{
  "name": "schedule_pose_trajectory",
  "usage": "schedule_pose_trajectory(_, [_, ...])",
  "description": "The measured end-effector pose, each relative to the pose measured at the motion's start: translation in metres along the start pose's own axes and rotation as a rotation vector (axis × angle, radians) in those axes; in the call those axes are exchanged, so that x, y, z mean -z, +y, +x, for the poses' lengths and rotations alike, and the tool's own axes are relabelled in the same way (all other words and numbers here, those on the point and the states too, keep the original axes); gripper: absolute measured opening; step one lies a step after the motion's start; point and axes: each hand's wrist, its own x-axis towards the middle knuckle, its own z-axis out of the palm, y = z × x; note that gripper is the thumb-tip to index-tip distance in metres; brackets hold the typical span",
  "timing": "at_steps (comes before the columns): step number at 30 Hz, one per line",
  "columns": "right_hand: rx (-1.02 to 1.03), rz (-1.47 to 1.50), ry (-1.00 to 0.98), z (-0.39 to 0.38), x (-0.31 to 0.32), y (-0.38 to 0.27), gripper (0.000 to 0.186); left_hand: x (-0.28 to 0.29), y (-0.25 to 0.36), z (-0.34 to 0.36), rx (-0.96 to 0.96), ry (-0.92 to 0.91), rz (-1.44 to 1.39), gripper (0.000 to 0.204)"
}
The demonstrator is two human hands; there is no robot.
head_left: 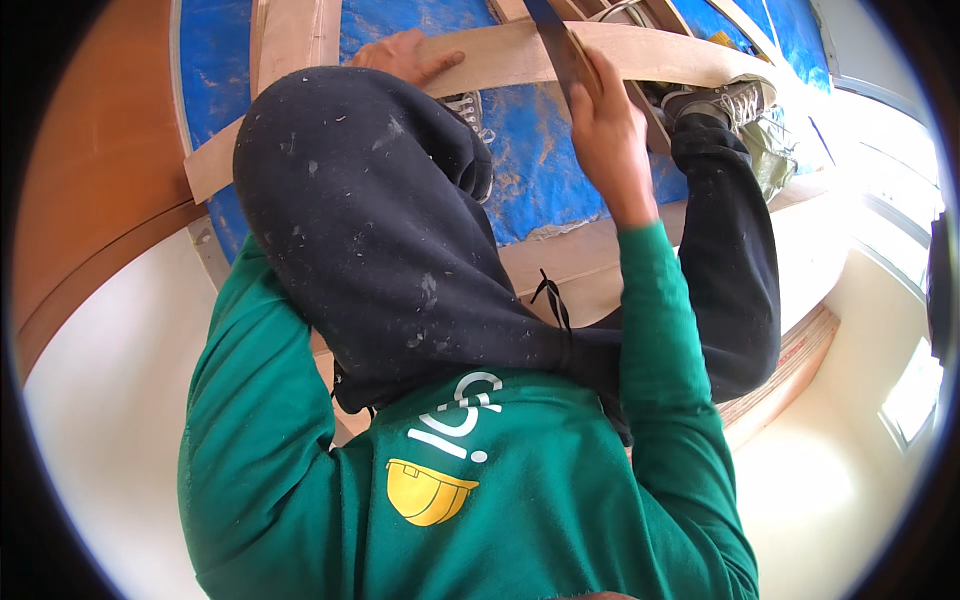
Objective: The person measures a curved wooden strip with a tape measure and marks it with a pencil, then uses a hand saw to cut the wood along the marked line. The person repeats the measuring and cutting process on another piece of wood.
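Observation:
My right hand (612, 140) is closed round the wooden handle of a handsaw (556, 45). Its dark blade reaches up and left across a long pale wooden plank (490, 55). My left hand (402, 60) lies spread on that plank, left of the saw, with the thumb stretched out along the wood; my bent knee partly hides its fingers. The plank runs from the far left, behind my knee, to my shoe (738, 102) at the right. Whether the teeth bite into the wood cannot be seen.
Beneath the plank spreads a dusty blue sheet (545, 150). Boards (295, 35) lie beyond it at the left, and more timber (675, 18) at the back right. An orange-brown panel (100, 150) stands on the left. Stacked sheets (785, 365) are at the right, with a greenish bag (772, 160) by my shoe.

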Motion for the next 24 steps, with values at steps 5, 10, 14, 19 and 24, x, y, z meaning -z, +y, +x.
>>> schedule_pose_trajectory(5, [-0.149, -0.068, -0.156, -0.13, 0.114, -0.075, 0.054, -0.004, -0.006, 0.001, -0.011, -0.042, -0.072, 0.075])
schedule_pose_trajectory(10, [-0.09, -0.1, -0.109, -0.114, 0.11, -0.071, 0.055, -0.009, -0.012, 0.003, -0.069, -0.003, -0.034, 0.07])
schedule_pose_trajectory(14, [0.07, 0.031, 0.017, 0.01, -0.01, -0.001, 0.045, -0.011, -0.009, 0.002, -0.096, 0.078, -0.035, 0.07])
schedule_pose_trajectory(19, [0.137, 0.071, 0.029, 0.017, -0.015, 0.009, 0.045, -0.004, -0.002, 0.004, 0.017, 0.024, -0.045, 0.075])
schedule_pose_trajectory(24, [-0.202, -0.036, -0.164, -0.129, 0.112, -0.076, 0.052, 0.001, -0.005, 0.003, -0.025, 0.011, -0.084, 0.079])
